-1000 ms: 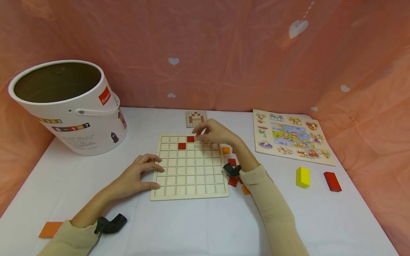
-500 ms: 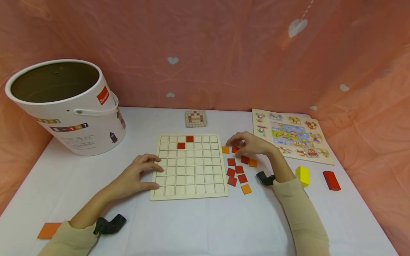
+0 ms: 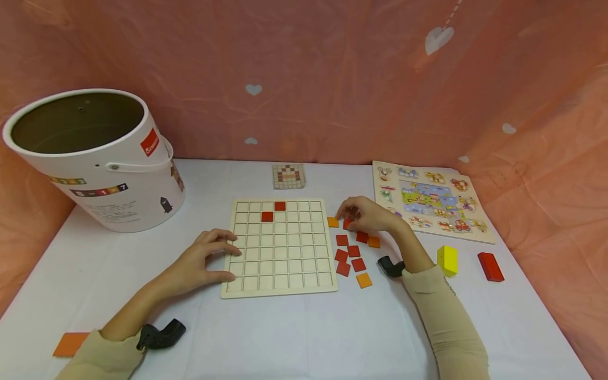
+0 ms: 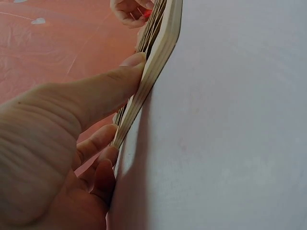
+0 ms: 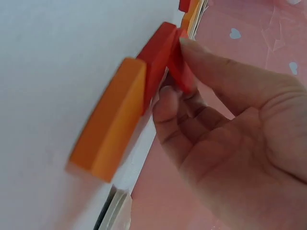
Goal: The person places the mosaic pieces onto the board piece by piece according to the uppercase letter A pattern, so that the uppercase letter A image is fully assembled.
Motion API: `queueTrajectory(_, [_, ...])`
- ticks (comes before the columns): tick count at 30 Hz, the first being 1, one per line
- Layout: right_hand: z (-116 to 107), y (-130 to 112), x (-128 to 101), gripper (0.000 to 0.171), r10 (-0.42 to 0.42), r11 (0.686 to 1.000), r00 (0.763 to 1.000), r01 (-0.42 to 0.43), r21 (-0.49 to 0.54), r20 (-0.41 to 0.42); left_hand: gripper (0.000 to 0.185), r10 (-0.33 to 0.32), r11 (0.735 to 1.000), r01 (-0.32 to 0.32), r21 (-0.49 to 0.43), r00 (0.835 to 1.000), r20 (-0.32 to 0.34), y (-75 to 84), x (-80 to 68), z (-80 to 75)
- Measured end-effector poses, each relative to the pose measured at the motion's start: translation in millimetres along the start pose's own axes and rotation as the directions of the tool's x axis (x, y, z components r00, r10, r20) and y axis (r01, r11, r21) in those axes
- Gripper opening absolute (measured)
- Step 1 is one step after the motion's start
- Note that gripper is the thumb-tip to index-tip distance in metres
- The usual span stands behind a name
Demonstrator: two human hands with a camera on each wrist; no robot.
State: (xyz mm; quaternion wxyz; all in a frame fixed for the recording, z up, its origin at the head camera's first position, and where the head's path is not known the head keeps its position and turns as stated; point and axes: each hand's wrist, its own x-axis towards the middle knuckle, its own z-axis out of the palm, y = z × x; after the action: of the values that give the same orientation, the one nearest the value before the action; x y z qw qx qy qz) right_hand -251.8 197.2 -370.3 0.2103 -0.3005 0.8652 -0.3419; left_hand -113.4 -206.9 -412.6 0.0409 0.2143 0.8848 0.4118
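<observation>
A wooden grid board lies in the middle of the table, with one red tile in its top row and another in the row below. My left hand rests at the board's left edge, fingers spread; in the left wrist view the thumb touches the board's rim. Right of the board, my right hand pinches a red square tile between thumb and fingers. The wrist view has it tilted beside another red tile and an orange one.
Several loose red and orange tiles lie right of the board. A pattern card lies behind it. A picture puzzle, yellow block and red block are farther right. A white bucket stands left; an orange piece lies front left.
My right hand has moved from the board's top row rightward to the loose tiles and now pinches a red tile there. The left hand stays at the board's edge.
</observation>
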Motion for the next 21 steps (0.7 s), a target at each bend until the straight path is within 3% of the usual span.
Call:
queueTrajectory(5, [-1, -3, 7, 0.011, -0.012, 0.999, 0.999, 0.013, 0.036, -0.031, 0.037, 0.002, 1.000, -0.002, 0.001, 1.000, -0.002, 0.4, 0.0, -0.3])
queueTrajectory(10, [4, -17, 28, 0.010, -0.090, 0.991, 0.995, 0.095, 0.094, -0.051, 0.037, 0.003, 1.000, -0.003, -0.004, 1.000, 0.001, -0.2, -0.7, -0.1])
queueTrajectory(14, [11, -34, 51, 0.011, -0.129, 0.983, 0.991, 0.133, 0.124, -0.039, 0.037, 0.014, 1.000, -0.014, -0.003, 1.000, -0.005, -0.4, -0.5, 0.3])
queueTrajectory(21, [27, -55, 80, 0.017, -0.121, 0.983, 0.993, 0.118, 0.143, 0.016, 0.037, 0.022, 1.000, -0.022, 0.003, 1.000, -0.012, -0.6, -0.4, 0.8])
